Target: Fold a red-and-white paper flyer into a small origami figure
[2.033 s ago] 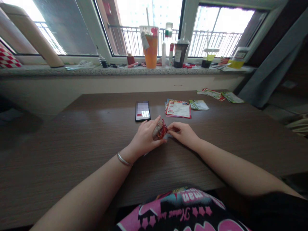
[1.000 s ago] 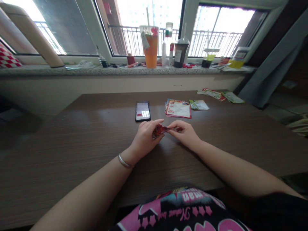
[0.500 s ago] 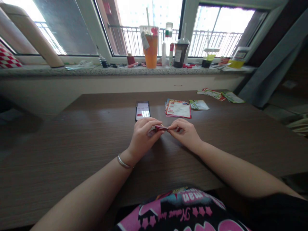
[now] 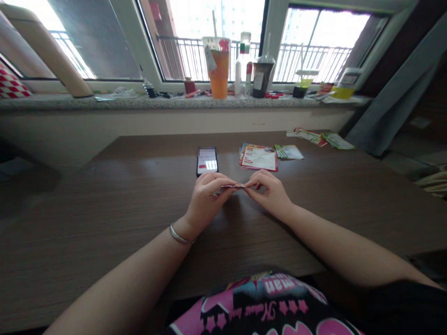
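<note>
Between my two hands is a thin red-and-white card (image 4: 233, 186), seen almost edge-on above the table. Whether it is a single card or a few together I cannot tell. My left hand (image 4: 210, 193) grips its left part, thumb below and fingers above, and covers much of it. At its right end, my right hand (image 4: 268, 190) pinches the tip between thumb and forefinger. Just beyond my left hand lies a phone (image 4: 207, 161) with its screen lit. A pile of printed cards (image 4: 259, 158) with red borders lies past my right hand.
Smaller green-and-white cards (image 4: 289, 152) lie right of the pile, and more cards (image 4: 309, 136) are near the table's far right corner. Behind the brown table (image 4: 104, 200), the windowsill (image 4: 153, 103) bears an orange drink cup (image 4: 220, 74), a dark drink cup (image 4: 262, 79) and bottles.
The red-and-white card has tilted flatter, more edge-on to me, and more of its left part shows under my left fingers. Both hands stay nearly in place.
</note>
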A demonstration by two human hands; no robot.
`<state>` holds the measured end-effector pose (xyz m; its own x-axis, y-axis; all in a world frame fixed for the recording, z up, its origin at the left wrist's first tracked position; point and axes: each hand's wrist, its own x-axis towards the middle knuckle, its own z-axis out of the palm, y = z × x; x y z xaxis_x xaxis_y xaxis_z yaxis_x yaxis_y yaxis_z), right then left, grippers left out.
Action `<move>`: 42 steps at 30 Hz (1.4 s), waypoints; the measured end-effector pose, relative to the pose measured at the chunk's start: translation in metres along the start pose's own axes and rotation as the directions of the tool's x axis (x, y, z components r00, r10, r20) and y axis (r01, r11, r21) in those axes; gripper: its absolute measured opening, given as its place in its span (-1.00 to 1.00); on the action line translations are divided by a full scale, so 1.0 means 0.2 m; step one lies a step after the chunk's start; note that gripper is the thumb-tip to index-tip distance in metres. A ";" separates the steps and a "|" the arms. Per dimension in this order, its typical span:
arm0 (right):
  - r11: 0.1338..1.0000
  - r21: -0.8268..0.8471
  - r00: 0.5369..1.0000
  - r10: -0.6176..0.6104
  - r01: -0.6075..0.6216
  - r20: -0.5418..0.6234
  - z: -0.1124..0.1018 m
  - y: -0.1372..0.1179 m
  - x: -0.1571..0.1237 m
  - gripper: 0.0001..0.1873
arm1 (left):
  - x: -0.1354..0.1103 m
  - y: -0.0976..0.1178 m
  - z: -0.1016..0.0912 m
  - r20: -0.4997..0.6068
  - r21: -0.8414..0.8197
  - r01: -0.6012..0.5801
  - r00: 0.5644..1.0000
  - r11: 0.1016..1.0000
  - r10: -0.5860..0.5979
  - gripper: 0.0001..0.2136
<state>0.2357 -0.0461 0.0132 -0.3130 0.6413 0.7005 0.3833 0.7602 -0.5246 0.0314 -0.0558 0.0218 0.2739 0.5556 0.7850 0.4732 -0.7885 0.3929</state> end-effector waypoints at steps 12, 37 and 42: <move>0.995 -0.021 0.995 -0.097 0.097 -0.022 -0.03 -0.01 0.02 -0.95 | 0.00 0.00 0.01 0.022 -0.097 0.012 1.000 0.995 -0.010 -0.97; 0.997 -0.029 0.997 -0.071 0.072 0.029 -0.01 -0.06 0.03 -0.87 | 0.01 0.03 0.01 0.083 0.095 -0.041 0.996 0.995 0.034 -0.95; 0.990 -0.079 0.992 -0.115 0.119 0.047 -0.01 -0.07 0.03 -0.89 | 0.01 0.03 0.00 0.142 0.180 -0.114 0.986 0.977 0.089 -0.94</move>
<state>0.2301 -0.0531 0.0251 -0.3953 0.5537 0.7329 0.4107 0.8202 -0.3982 0.0353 -0.0597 0.0257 0.4309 0.5147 0.7413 0.5815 -0.7865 0.2080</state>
